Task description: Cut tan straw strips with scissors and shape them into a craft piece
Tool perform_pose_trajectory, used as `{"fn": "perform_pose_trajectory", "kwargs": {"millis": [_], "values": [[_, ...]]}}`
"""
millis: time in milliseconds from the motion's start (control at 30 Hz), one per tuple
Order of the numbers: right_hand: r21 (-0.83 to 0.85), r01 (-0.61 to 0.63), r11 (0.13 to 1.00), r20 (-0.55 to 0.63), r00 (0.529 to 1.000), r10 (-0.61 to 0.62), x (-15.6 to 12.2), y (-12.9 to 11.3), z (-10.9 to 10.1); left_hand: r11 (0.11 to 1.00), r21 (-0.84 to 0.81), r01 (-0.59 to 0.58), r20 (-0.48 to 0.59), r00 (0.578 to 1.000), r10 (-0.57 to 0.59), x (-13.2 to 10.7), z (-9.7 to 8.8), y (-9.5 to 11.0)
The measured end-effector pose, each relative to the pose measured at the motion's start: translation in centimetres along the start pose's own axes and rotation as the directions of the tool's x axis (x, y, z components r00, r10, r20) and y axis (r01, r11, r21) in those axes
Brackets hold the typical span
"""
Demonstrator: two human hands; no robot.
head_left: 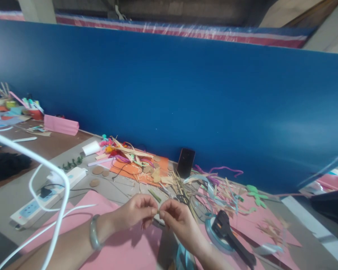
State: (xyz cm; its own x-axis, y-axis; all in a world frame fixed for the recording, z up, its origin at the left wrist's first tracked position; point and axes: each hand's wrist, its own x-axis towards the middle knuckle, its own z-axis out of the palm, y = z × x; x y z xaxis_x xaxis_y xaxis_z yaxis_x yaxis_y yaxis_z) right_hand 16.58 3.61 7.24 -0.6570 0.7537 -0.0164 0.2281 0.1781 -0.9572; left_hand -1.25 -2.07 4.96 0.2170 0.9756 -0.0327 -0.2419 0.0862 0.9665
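Observation:
My left hand [141,212], with a bangle [95,232] on its wrist, pinches with thumb and forefinger. My right hand [176,215] pinches right beside it, the fingertips of both hands nearly touching. Whatever lies between the fingertips is too small to make out. Both hands hover over pink paper [135,247]. Just beyond them lie a short green stalk piece [154,195] and a bundle of dry straw [183,187]. A black glue gun [232,238] rests on a roll of light blue tape [218,236] to the right of my right hand.
A white power strip [49,198] and a white cable [64,187] occupy the left side. A dark phone [186,162] leans against the blue partition [169,90]. Orange paper [124,170] with straw scraps, wooden discs [97,170] and a green figure [256,195] lie along the back.

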Motion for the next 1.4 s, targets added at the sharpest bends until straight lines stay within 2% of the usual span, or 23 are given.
{"fn": "perform_pose_trajectory", "kwargs": {"millis": [100, 200, 333, 500, 700, 867, 1000, 1400], "values": [[-0.088, 0.047, 0.995, -0.077, 0.996, -0.054, 0.0, 0.3, 0.1, 0.999, -0.044, -0.006, 0.000, 1.000, 0.006, 0.0, 0.0, 0.1], [-0.245, 0.152, 0.957, -0.164, 0.967, -0.196, -0.1, 0.4, 0.2, 0.997, -0.070, -0.019, -0.025, 1.000, 0.017, 0.0, 0.2, 0.0], [-0.372, 0.337, 0.865, -0.114, 0.908, -0.402, -0.4, 0.2, 0.2, 0.997, -0.072, -0.042, -0.047, 0.998, 0.039, 0.1, 0.2, -0.3], [-0.383, 0.392, 0.836, -0.114, 0.878, -0.464, -0.6, 0.1, 0.4, 0.995, -0.073, -0.063, -0.067, 0.996, 0.059, 0.2, 0.2, -0.5], [-0.348, 0.331, 0.877, -0.181, 0.894, -0.410, -0.3, 0.7, 0.8, 0.994, -0.032, -0.107, -0.116, 0.988, 0.103, 0.2, 0.2, -0.6], [-0.269, 0.170, 0.948, -0.239, 0.942, -0.237, -0.2, 0.8, 1.0, 0.991, 0.002, -0.137, -0.129, 0.982, 0.136, 0.2, 0.2, -0.7], [-0.188, 0.078, 0.979, -0.253, 0.959, -0.125, -0.1, 0.9, 1.1, 0.988, 0.055, -0.144, -0.149, 0.977, 0.151, 0.1, 0.2, -0.7], [0.030, 0.038, 0.999, -0.195, 0.980, -0.032, 0.3, 1.5, 1.2, 0.991, 0.084, -0.109, -0.189, 0.974, 0.123, 0.2, 0.3, -0.5]]}}
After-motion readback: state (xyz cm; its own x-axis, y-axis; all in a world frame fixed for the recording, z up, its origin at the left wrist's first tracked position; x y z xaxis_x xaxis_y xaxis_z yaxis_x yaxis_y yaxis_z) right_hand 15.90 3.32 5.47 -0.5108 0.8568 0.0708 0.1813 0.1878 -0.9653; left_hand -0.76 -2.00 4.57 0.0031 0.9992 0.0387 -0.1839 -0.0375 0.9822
